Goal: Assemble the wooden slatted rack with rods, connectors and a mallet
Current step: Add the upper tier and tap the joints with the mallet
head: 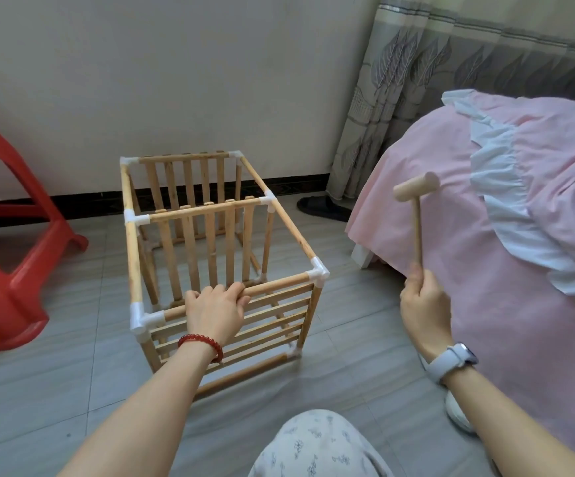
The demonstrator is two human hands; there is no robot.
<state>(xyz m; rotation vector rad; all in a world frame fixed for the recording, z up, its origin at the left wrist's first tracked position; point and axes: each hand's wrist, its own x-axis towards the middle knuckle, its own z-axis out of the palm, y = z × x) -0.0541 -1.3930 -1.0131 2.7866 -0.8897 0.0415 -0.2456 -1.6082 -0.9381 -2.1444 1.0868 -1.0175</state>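
the wooden slatted rack (210,242) stands on the grey tiled floor (55,390) in the middle of the scene, an open box of rods joined at the corners by white connectors (318,274); slatted panels show at its far end, across its middle and on its near side; the left hand (215,309) rests on the near top rod (272,287) with the fingers curled over it, holding the rack, a red bead bracelet (201,342) round the wrist; the right hand (423,304) is raised to the right of the rack, well apart from it, its fingers wrapped round the low end of the handle of a small wooden mallet (416,189); the mallet stands nearly upright, its head up in the air and touching nothing; a pale watch (452,361) sits on the right wrist; a red plastic stool (7,235) stands at the left, near the wall; a bed with a pink cover (485,270) fills the right side, with a patterned grey curtain (399,80) behind it and a dark slipper (320,208) on the floor at its far corner; a knee in pale flowered cloth (317,445) shows at the near edge
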